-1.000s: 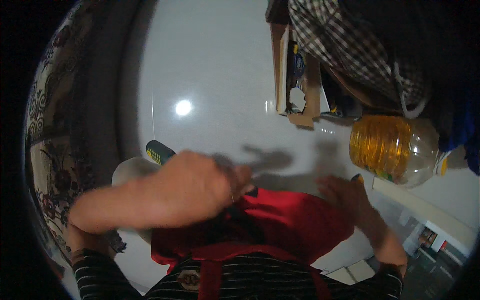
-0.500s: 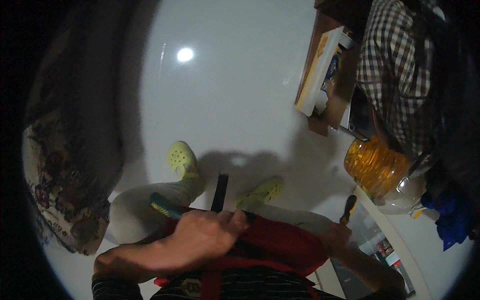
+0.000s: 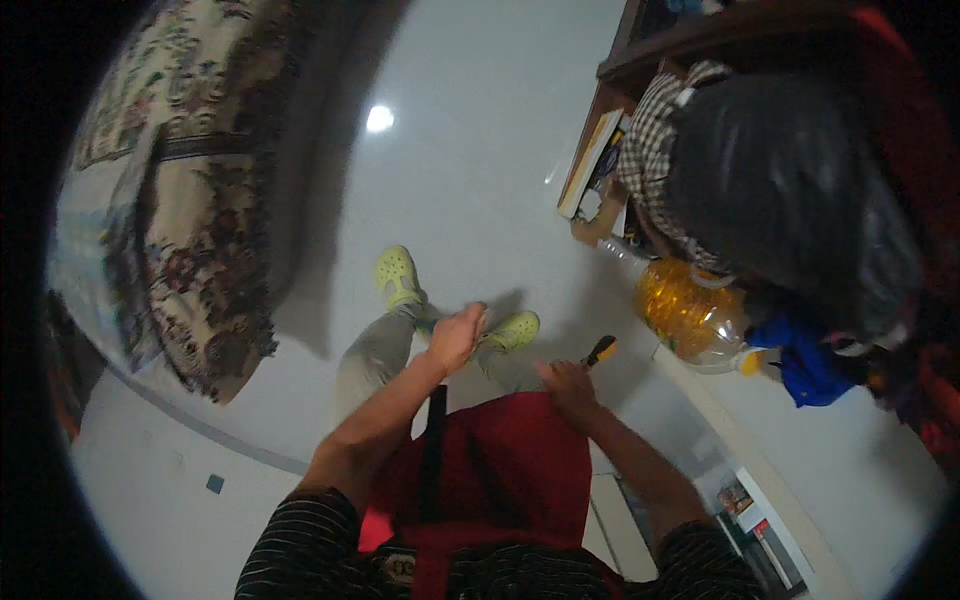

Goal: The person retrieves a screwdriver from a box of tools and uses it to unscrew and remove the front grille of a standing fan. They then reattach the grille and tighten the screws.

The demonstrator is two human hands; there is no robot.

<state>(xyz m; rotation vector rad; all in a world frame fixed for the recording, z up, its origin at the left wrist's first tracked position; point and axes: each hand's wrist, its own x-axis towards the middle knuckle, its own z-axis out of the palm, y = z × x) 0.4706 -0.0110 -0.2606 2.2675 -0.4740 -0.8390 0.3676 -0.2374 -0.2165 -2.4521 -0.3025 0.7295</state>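
My left hand (image 3: 455, 340) is raised in front of my lap, closed on a green-handled tool (image 3: 425, 326) that is mostly hidden behind it. My right hand (image 3: 568, 392), lower and further right, grips a tool with a black and yellow handle (image 3: 601, 349). A red apron (image 3: 510, 470) with a dark strap (image 3: 433, 420) covers my front, just below both hands. Beneath them show my grey-trousered legs and pale yellow clogs (image 3: 398, 272) on the white floor.
A floral fringed cover (image 3: 205, 250) drapes furniture on the left. At right stand a wooden shelf (image 3: 610, 75) with cardboard boxes (image 3: 585, 165), a dark bag (image 3: 770, 170), checked cloth (image 3: 645, 150), a large oil bottle (image 3: 675, 300) and blue cloth (image 3: 805, 360). A glass-fronted opening (image 3: 745, 505) is lower right.
My left hand has moved forward and up, away from the apron, with the tool. My right hand has shifted inward and up. The view has shifted, showing more of the covered furniture.
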